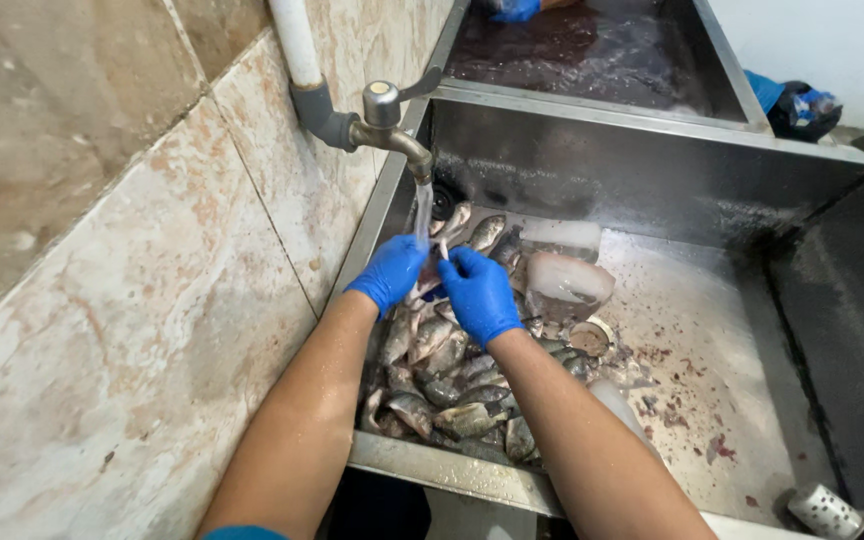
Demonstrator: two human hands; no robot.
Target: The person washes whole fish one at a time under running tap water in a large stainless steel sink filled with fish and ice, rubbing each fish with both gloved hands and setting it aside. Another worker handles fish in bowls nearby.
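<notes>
grip: my left hand (390, 272) and my right hand (479, 293), both in blue gloves, are clenched together around one small fish (429, 283), mostly hidden between my fingers.
fish in hand: held just under the tap (384, 122), in the thin stream of water (422, 212) falling from its spout.
below my hands: a heap of small fish (447, 385) lies along the left side of the steel sink (722, 400), from the back wall to the front rim.
beside the heap: pale blocks of ice (567, 278) sit just right of my right hand, touching the fish.
sink floor: wet, with reddish specks across the bare right part.
front right corner: a perforated metal strainer (827, 511) lies on its side, well apart from the fish.
wall: stained stone tiles (122, 300) on my left, with the white pipe (295, 42) feeding the tap.
beyond: a second sink (592, 50) holding dark water, another blue-gloved hand (514, 9) at its far edge.
</notes>
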